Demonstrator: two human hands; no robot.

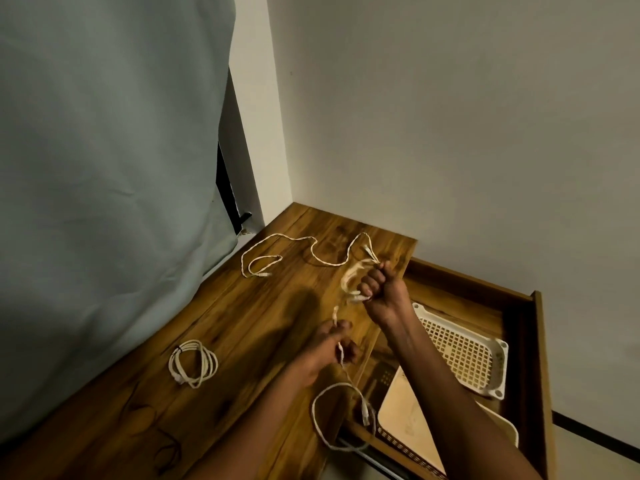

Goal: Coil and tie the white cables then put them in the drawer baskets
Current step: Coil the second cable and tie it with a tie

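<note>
My right hand (379, 289) grips a bunch of loops of a white cable (351, 278) above the wooden table (242, 327). My left hand (334, 348) pinches the same cable lower down; its free end hangs in a loop (341, 415) past the table's edge. A coiled, tied white cable (192, 363) lies on the table at the left. A loose white cable (294, 254) sprawls across the far part of the table. In the open drawer (533, 341) sit a cream perforated basket (464, 351) and a nearer basket (415, 431).
A grey-green curtain (104, 168) hangs at the left, down to the table. White walls close the corner behind. Dark thin ties (166, 448) lie on the near left of the table. The drawer juts out to the right of the table.
</note>
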